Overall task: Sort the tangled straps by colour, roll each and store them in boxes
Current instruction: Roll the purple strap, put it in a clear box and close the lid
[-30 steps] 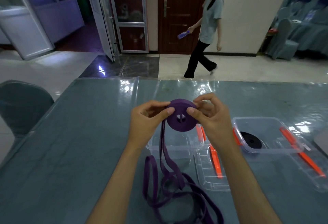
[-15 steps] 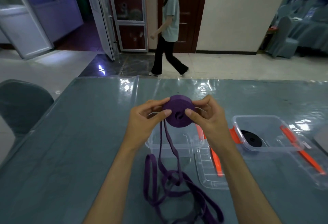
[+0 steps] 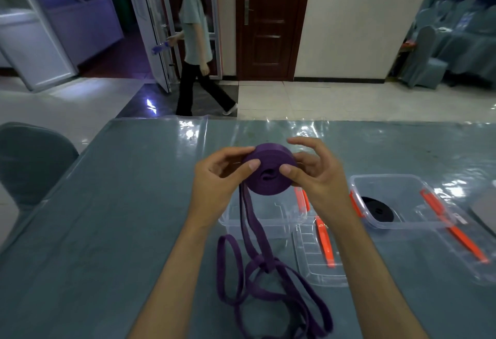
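While both hands hold it above the table, the purple roll sits in mid-air over the near clear box. Head view: left hand pinches the roll's left side, thumb on the face, fingers curled behind. Right hand pinches the right side with thumb on the face; the upper fingers arch above the rim (whether they touch it I cannot tell). Loose purple strap hangs from the roll's lower left and lies tangled in loops on the table near the person. Second clear box stands to the right, with a black roll inside. Two lids with orange clips lie beside the boxes. Background: a person walks near a door.
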